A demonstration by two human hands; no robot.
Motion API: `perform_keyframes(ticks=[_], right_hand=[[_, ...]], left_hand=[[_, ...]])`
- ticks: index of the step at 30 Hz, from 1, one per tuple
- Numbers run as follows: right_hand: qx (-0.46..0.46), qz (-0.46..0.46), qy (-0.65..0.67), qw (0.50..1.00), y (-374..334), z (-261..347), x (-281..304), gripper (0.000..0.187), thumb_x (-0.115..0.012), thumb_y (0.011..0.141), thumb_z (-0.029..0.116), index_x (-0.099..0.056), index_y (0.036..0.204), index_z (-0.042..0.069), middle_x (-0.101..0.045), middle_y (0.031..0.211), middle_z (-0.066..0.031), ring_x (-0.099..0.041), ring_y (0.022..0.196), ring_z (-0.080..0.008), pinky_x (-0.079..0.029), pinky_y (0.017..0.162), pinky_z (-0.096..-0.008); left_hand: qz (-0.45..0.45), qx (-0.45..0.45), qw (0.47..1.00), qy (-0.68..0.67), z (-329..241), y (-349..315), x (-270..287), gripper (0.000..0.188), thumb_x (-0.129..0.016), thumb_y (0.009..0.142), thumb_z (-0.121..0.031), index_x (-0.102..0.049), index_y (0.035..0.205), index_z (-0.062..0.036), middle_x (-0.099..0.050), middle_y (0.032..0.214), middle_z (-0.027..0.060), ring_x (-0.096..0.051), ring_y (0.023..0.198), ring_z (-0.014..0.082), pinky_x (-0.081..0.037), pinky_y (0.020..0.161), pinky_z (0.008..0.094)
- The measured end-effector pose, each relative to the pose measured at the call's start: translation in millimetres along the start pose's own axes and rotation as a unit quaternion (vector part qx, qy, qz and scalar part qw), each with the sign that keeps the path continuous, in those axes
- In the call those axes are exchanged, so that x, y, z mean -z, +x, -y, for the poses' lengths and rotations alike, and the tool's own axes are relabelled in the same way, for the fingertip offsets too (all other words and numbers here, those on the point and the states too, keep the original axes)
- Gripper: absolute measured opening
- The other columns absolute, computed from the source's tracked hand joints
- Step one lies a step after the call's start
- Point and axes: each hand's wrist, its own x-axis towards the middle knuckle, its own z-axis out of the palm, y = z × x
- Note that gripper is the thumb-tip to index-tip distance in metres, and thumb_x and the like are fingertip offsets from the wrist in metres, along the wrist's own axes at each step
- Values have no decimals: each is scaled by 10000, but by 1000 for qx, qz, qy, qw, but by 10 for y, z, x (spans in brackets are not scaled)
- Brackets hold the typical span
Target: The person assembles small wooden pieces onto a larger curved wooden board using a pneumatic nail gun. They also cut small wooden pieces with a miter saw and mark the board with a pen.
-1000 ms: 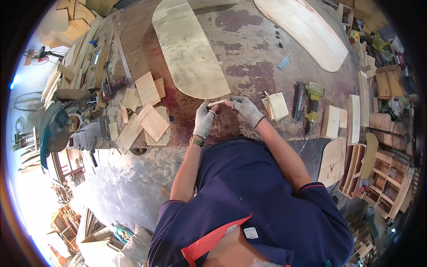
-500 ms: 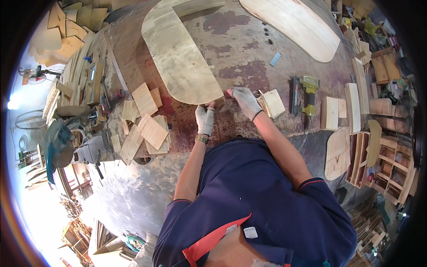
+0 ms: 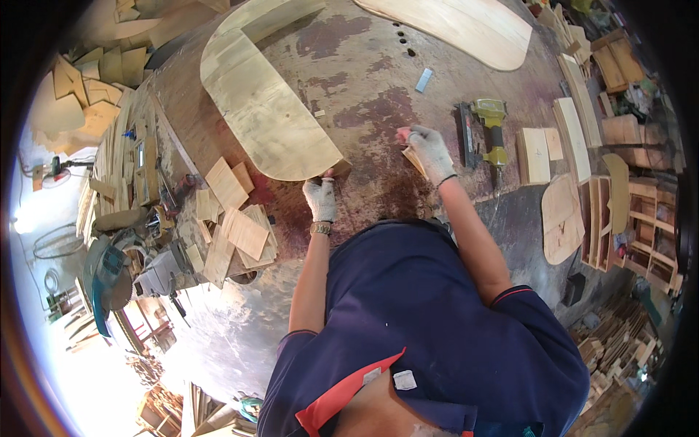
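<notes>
A long pale wooden panel point(image 3: 280, 116) with rounded ends lies on the worn workbench point(image 3: 386, 109), a strip of wood standing under its near end. My left hand point(image 3: 320, 199), in a white knit glove with bare fingertips, is closed at the panel's near edge; part of its grip is hidden there. My right hand point(image 3: 431, 153), gloved the same way, is over a small stack of wooden pieces point(image 3: 413, 162) and covers most of it. Its fingers are drawn together; what they hold, if anything, cannot be made out.
A yellow-green nail gun point(image 3: 494, 131) lies right of my right hand. Small wood offcuts point(image 3: 244, 231) are piled left of my left hand. A second rounded panel point(image 3: 459, 29) lies at the far side. A miter saw point(image 3: 109, 273) stands at the left, wooden blocks point(image 3: 535, 156) at the right.
My right hand has moved away from the panel's corner to the right, over the small stack of wooden pieces. My left hand stays at the panel's edge. The whole view has shifted slightly.
</notes>
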Motion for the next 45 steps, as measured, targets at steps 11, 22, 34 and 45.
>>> perform_keyframes(ticks=[11, 22, 34, 45], right_hand=[[62, -272, -26, 960, -44, -422, 1607, 204, -698, 946, 138, -764, 1034, -33, -724, 910, -18, -612, 826, -84, -480, 761, -246], [36, -381, -126, 915, -129, -480, 2004, 253, -684, 932, 208, -758, 1060, 3, -712, 854, -66, -602, 778, -113, -492, 727, -320], [-8, -396, -262, 880, -26, -214, 1895, 349, -708, 901, 257, -728, 1146, 10, -757, 960, -108, -712, 868, -194, -537, 801, -336], [-3, -362, -246, 899, 55, -349, 1977, 386, -727, 904, 269, -716, 1191, 11, -766, 1058, -130, -721, 966, -217, -543, 876, -347]], left_hand=[[0, 2, 998, 57, 95, 39, 80, 331, -775, 959, -219, -674, 1110, 56, -736, 1023, 70, -610, 901, 136, -488, 842, 287], [-6, 10, 995, 103, 178, 76, 141, 352, -776, 962, -234, -661, 1107, 65, -733, 1004, 70, -600, 867, 123, -501, 782, 281], [-12, -26, 998, 55, 210, 64, 128, 291, -779, 961, -231, -663, 1007, 31, -704, 934, 31, -572, 820, 103, -491, 739, 280], [-17, -2, 998, 66, 212, 63, 130, 361, -803, 939, -256, -683, 1042, 68, -736, 944, 63, -606, 843, 130, -499, 780, 293]])
